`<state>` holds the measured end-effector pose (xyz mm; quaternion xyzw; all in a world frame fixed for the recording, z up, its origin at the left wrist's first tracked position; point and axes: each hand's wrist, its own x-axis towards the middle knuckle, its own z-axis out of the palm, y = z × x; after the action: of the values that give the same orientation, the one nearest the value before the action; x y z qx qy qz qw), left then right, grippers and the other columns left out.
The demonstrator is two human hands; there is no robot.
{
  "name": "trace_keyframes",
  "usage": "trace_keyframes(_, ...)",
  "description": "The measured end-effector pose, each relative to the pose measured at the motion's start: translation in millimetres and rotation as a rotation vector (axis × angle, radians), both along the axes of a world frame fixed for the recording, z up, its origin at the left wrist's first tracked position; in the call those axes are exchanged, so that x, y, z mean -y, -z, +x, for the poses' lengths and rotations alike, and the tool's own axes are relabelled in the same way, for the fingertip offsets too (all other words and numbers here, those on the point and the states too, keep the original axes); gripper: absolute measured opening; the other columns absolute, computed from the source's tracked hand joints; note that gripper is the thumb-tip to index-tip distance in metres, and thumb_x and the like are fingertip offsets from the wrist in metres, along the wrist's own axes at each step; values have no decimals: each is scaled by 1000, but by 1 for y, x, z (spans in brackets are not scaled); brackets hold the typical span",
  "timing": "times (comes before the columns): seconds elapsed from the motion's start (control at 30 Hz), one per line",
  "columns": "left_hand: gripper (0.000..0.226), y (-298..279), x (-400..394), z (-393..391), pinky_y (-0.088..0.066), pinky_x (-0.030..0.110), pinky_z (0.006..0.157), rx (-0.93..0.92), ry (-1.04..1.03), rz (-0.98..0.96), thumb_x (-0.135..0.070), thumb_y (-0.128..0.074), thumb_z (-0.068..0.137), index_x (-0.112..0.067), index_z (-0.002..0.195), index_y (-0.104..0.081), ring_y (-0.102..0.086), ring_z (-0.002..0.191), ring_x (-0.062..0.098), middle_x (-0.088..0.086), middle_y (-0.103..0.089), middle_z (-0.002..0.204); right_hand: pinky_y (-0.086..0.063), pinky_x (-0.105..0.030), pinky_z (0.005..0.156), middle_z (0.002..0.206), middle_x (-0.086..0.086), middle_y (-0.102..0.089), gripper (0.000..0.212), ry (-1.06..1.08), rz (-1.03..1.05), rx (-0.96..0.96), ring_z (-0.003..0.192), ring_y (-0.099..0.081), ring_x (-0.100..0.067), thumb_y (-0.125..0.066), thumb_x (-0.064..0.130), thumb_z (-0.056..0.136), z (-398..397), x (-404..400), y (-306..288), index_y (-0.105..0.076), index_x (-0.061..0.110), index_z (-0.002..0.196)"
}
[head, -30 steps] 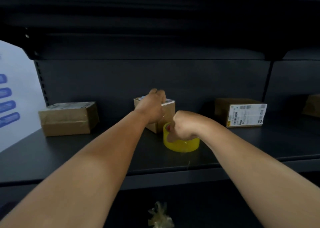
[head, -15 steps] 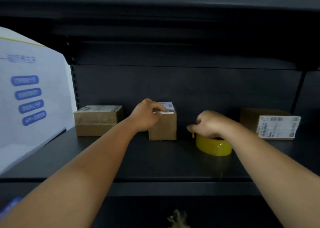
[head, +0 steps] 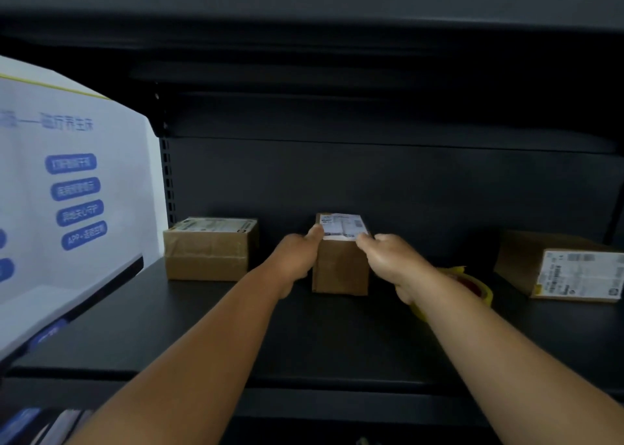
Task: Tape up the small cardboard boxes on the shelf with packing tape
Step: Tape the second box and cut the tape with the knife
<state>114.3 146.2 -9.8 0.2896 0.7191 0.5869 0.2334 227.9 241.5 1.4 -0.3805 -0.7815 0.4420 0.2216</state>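
Left hand: the left hand point(head: 297, 259) grips the left side of the middle box point(head: 339, 269), with the thumb lying on the near left corner of the box top and the remaining fingers wrapped round the left wall.
Right hand: the right hand point(head: 391, 262) grips the right side of the same box, with a fingertip on the near right edge of the top and the other fingers curled against the right wall.
Middle box: small, brown cardboard, upright on the shelf point(head: 337, 336), close to the dark back panel. A white shipping label point(head: 343, 230) covers most of its top face.
Tape roll: the yellow tape roll point(head: 472, 286) lies flat on the shelf just right of the middle box, partly hidden behind the right forearm. Neither hand touches it.
Left box: a wider cardboard box point(head: 209, 250) stands well left of the middle box, near the shelf upright. Its front face looks glossy, as if taped; a label lies on top.
Right box: a third cardboard box point(head: 560, 265) stands well right, past the tape roll, with a large white label on its near face.
Surroundings: a white panel with blue printed buttons point(head: 74, 188) stands at the left end of the shelf. Its text is too blurred to read.
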Motion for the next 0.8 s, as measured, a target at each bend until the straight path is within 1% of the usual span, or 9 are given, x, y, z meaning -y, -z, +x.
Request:
trace_keyframes(0.13,47,-2,3,-2,-42,42,95,57,72,23,-50,-42,96,-30,139,-41,-52,113,22,1,-58,121,-46,-35,93,129,-3,-55,47,-25,-38,-79,112,-54,-20,-52,28,92,-1,-3,1,-43,17,137)
trace_keyframes(0.23,53,-1,4,-4,-44,49,89,39,114,38,-58,-52,88,-45,136,-35,-51,116,26,1,-55,126,-47,-39,96,124,-2,-58,51,-34,-100,-149,109,-55,-19,-60,22,84,-1,-7,1,-47,18,133)
trace_keyframes(0.4,60,-5,8,-8,-53,20,64,-62,128,249,-25,-74,79,-39,129,-43,-60,97,13,2,-57,120,-52,-36,89,103,-3,-69,31,-118,-313,-327,95,-65,-18,-61,30,88,7,-5,-3,-57,18,117)
trace_keyframes(0.47,72,-6,10,-11,-55,26,81,-279,134,219,-22,-79,69,-54,119,-39,-54,107,15,-2,-45,127,-53,-35,87,102,-2,-71,35,-125,-349,-407,94,-67,-18,-57,43,89,9,-6,-5,-59,20,116)
trace_keyframes(0.5,78,-8,12,-9,-51,33,90,-408,128,159,-22,-79,66,-61,116,-34,-46,114,15,-7,-36,130,-52,-34,86,105,-3,-70,48,-106,-349,-444,96,-66,-18,-58,51,86,8,-8,-5,-56,19,121)
trace_keyframes(0.57,94,-10,17,-5,-44,38,99,-621,134,70,-19,-79,65,-65,124,-21,-31,123,15,-19,-20,131,-51,-37,90,116,-6,-64,85,-30,-371,-525,104,-62,-21,-64,64,73,7,-14,-4,-37,18,139)
trace_keyframes(0.63,110,-10,19,-2,-38,36,101,-749,146,34,-21,-81,65,-59,137,-7,-20,127,13,-24,-12,134,-48,-41,94,125,-7,-57,103,6,-384,-595,110,-58,-23,-70,63,65,7,-18,-5,-19,26,147)
trace_keyframes(0.7,117,-10,19,-2,-32,38,104,-824,158,16,-27,-82,64,-56,141,2,-14,130,12,-26,-7,140,-48,-41,93,127,-6,-56,104,9,-393,-616,110,-57,-23,-73,60,64,9,-19,-7,-20,26,147)
trace_keyframes(0.8,121,-10,19,-3,-27,41,109,-829,158,14,-32,-81,65,-53,143,10,-10,133,10,-27,-5,143,-49,-38,89,118,-6,-62,88,-19,-422,-579,105,-59,-21,-73,57,67,10,-20,-9,-41,15,137)
